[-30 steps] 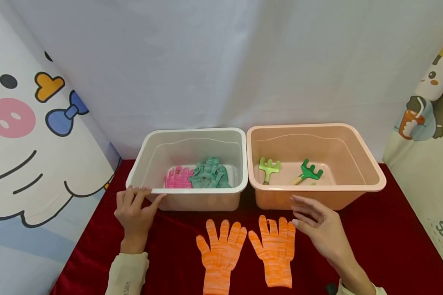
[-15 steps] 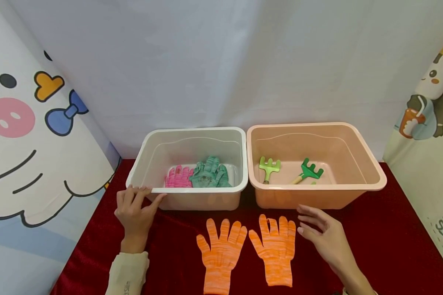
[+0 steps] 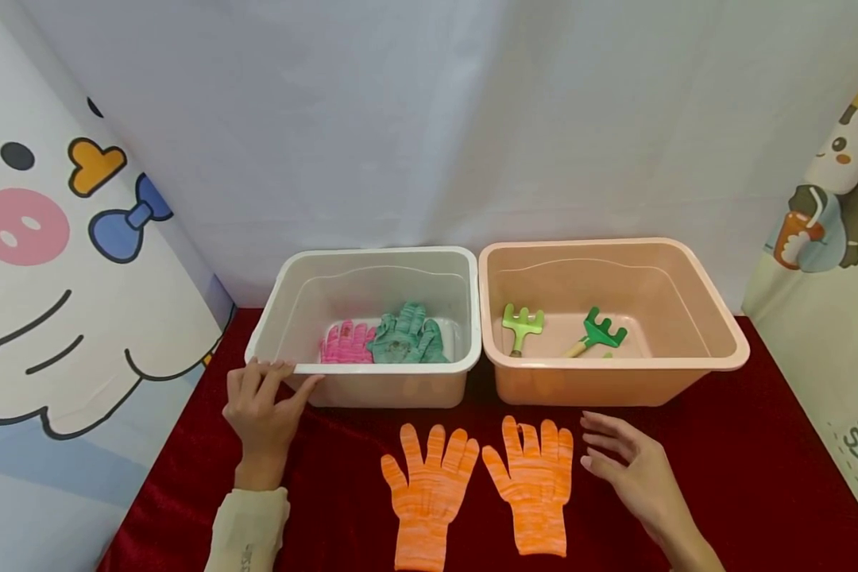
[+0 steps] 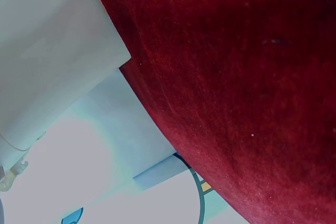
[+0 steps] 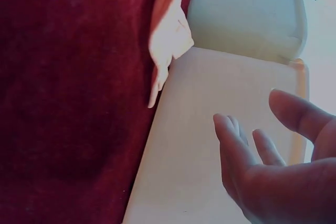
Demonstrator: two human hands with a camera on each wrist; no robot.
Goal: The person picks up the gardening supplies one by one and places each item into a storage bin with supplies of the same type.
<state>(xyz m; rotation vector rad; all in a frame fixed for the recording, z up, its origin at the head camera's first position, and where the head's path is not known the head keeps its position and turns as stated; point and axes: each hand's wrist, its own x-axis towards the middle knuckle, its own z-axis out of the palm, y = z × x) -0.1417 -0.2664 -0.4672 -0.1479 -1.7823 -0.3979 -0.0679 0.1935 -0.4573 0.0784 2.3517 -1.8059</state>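
Note:
My left hand [image 3: 260, 409] grips the near-left corner of a white plastic bin [image 3: 382, 370], fingertips over its rim and thumb against the front. Inside that bin lie a pink glove [image 3: 347, 343] and green gloves [image 3: 403, 338]. Two orange knit gloves, the left one [image 3: 425, 492] and the right one [image 3: 539, 485], lie flat on the red cloth, fingers pointing at the bins. My right hand [image 3: 636, 469] hovers just right of them, holding nothing, its fingers loosely bent. In the right wrist view, that hand [image 5: 283, 177] shows spread thumb and fingers.
A peach plastic bin [image 3: 615, 364] stands against the white bin's right side. It contains a light green toy rake [image 3: 522, 321] and a dark green one [image 3: 602, 330]. White backdrop [image 3: 372, 135] rises behind; printed cartoon panels flank the red cloth [image 3: 743, 492].
My right hand has drawn back from in front of the peach bin, moving right and nearer to me. The left hand stays on the white bin's rim. Gloves and bins keep their places.

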